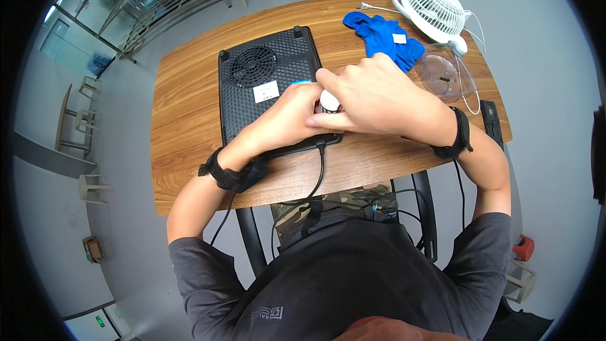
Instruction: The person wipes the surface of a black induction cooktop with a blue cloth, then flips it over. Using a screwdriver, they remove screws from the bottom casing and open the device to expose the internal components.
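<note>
A black flat appliance (278,120), which looks like an induction cooktop turned underside up, lies on the wooden table with its round fan grille (253,67) showing. Over its right edge my left hand (291,112) and my right hand (382,98) meet, both closed around a small object with a rounded white top and a dark banded side (329,101). Its lower part is hidden by my fingers, so I cannot tell its kind. A bit of something blue (302,82) peeks out beside my left hand. A white label (266,91) sits on the appliance.
Blue cloth (385,38) with a white tag lies beyond my right hand. A white fan (435,9) with a cord stands at the far right. Nearer is a clear plastic container (448,79) with small dark pieces. A black bar-shaped thing (491,123) lies at the right edge.
</note>
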Tool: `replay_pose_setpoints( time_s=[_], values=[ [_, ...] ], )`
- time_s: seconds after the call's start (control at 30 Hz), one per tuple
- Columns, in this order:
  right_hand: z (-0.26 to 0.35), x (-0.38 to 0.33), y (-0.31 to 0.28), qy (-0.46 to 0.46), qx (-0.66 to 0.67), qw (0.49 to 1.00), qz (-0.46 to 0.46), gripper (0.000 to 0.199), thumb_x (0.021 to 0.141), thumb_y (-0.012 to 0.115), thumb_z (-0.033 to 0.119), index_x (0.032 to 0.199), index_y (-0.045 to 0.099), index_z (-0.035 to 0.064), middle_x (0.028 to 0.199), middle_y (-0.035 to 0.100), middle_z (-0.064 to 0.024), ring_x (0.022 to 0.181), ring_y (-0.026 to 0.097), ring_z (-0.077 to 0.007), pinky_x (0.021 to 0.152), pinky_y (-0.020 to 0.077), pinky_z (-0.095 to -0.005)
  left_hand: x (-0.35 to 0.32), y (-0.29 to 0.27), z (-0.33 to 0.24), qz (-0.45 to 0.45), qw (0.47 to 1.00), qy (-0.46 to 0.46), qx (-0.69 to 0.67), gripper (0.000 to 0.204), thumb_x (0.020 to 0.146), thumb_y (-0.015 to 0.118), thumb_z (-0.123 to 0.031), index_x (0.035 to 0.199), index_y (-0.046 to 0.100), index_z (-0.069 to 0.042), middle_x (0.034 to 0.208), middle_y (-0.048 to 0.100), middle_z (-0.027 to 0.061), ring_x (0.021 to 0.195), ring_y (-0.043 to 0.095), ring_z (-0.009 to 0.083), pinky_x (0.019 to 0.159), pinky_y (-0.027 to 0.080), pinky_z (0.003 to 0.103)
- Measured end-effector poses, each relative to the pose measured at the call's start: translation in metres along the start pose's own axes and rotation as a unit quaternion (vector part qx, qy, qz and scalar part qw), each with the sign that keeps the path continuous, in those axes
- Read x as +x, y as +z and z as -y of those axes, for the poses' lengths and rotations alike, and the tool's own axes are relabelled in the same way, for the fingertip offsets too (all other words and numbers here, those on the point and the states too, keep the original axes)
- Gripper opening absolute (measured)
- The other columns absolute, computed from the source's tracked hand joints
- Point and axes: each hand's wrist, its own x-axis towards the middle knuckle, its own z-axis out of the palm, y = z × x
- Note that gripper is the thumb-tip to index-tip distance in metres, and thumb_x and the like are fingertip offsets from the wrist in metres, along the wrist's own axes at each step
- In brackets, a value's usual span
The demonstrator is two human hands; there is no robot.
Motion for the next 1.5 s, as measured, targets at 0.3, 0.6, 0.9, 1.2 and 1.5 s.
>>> replay_pose_setpoints(
  time_s=[0.3,0.6,0.9,1.2,1.5],
  values=[
    [-0.007,-0.006,0.010,-0.057,0.057,0.991,-0.106,0.035,0.085,0.068,0.034,0.098,0.061,0.0027,0.063,0.064,-0.0159,0.056,0.064,-0.0354,0.051,0.0456,-0.0439,0.001,0.006,0.005,0.018,0.999,-0.001,-0.035,0.027,0.079,0.080,-0.011,0.093,0.063,0.005,0.076,0.065,0.0142,0.066,0.060,0.0218,0.063,0.050,0.035],
    [-0.007,-0.003,0.007,-0.007,0.028,0.999,-0.025,0.043,0.085,0.070,0.041,0.098,0.058,0.0014,0.077,0.069,-0.0176,0.062,0.066,-0.0350,0.050,0.0450,-0.0427,0.006,0.006,-0.002,0.003,0.999,-0.037,0.033,0.029,0.077,0.082,-0.011,0.087,0.060,0.005,0.073,0.063,0.0150,0.067,0.062,0.0224,0.061,0.048,0.036],
    [-0.003,-0.010,0.003,-0.018,0.042,0.998,-0.039,0.041,0.087,0.072,0.038,0.100,0.057,0.0023,0.069,0.065,-0.0182,0.060,0.065,-0.0359,0.051,0.0432,-0.0438,-0.001,-0.003,-0.004,0.035,0.999,-0.016,-0.001,0.028,0.077,0.081,-0.011,0.087,0.061,0.005,0.071,0.063,0.0121,0.066,0.062,0.0191,0.061,0.048,0.036],
    [-0.004,-0.006,0.014,-0.014,0.106,0.992,-0.065,0.038,0.087,0.072,0.033,0.097,0.052,0.0013,0.078,0.067,-0.0189,0.068,0.065,-0.0394,0.056,0.0466,-0.0469,-0.004,0.007,0.012,-0.039,0.999,-0.024,-0.013,0.034,0.074,0.086,-0.016,0.088,0.062,0.004,0.070,0.065,0.0127,0.062,0.060,0.0181,0.059,0.049,0.034],
    [0.001,-0.003,0.005,0.013,0.145,0.987,-0.064,0.035,0.088,0.069,0.030,0.098,0.053,0.0011,0.086,0.069,-0.0206,0.075,0.068,-0.0424,0.062,0.0533,-0.0510,-0.002,0.010,0.025,-0.077,0.997,0.027,-0.015,0.034,0.073,0.085,-0.016,0.080,0.059,0.004,0.068,0.062,0.0120,0.062,0.058,0.0168,0.058,0.048,0.034]
  ],
)
